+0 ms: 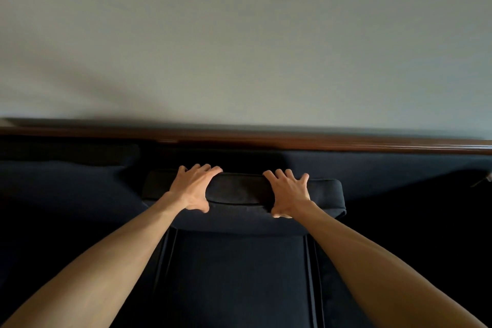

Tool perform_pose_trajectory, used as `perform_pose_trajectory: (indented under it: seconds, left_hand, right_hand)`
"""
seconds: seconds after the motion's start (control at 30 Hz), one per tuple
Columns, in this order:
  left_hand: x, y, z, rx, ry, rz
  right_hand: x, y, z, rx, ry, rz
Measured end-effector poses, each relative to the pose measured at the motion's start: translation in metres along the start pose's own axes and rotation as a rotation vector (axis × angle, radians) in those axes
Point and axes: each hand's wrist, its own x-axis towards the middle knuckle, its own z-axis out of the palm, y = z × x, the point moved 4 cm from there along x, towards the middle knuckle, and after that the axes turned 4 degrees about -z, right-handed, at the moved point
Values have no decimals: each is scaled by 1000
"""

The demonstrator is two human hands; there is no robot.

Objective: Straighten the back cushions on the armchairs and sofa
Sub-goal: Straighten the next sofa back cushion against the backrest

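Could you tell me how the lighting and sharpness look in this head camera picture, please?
Head view: dim and uneven, the dark sofa nearly losing its seams in shadow at both sides; the wall is evenly lit with a soft shadow at lower left; the wooden rail looks slightly smeared; the left hand and right hand on the back cushion are fairly sharp; wide-angle stretch lengthens the forearms.

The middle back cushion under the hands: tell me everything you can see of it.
The back cushion is a dark navy, fabric-looking block with rounded corners and a seam along its top edge. It stands on the seat cushion, leaning toward the sofa back. The left hand and right hand grip its top edge, fingers over the far side, thumbs in front.
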Motion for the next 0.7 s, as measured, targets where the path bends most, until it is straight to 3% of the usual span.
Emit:
perform_pose_trajectory:
  seconds: [0.7]
  left_hand:
    - [38, -58, -2, -14, -37, 25]
  right_hand:
    - [57, -23, -16, -6, -59, 22]
